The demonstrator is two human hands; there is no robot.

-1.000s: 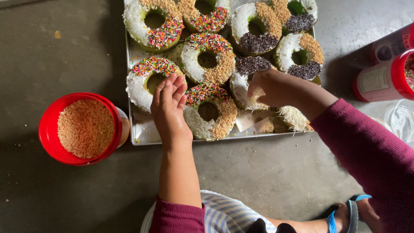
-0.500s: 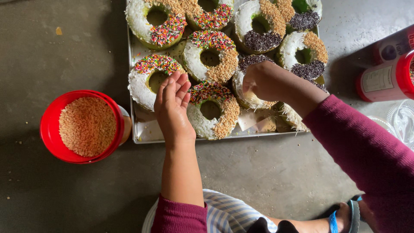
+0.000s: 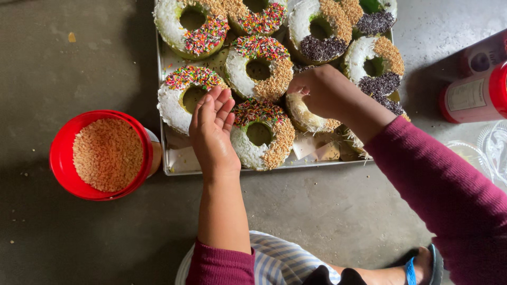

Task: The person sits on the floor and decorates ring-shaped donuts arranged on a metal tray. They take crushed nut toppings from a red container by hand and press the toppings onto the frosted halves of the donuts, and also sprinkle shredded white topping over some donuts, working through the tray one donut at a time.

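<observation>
the left hand (image 3: pixel 211 132) lies flat, fingers released and together, beside the white-iced ring cake with rainbow sprinkles and crumbs (image 3: pixel 261 134) on the metal tray (image 3: pixel 171 163) on the concrete floor (image 3: pixel 79 53), as if shielding its neighbour. the right hand (image 3: pixel 322 92) hovers above a plainer cake (image 3: pixel 306 116), fingers pinched; what they hold cannot be told. a red tub of tan crumbs (image 3: pixel 105 154) sits left within reach.
</observation>
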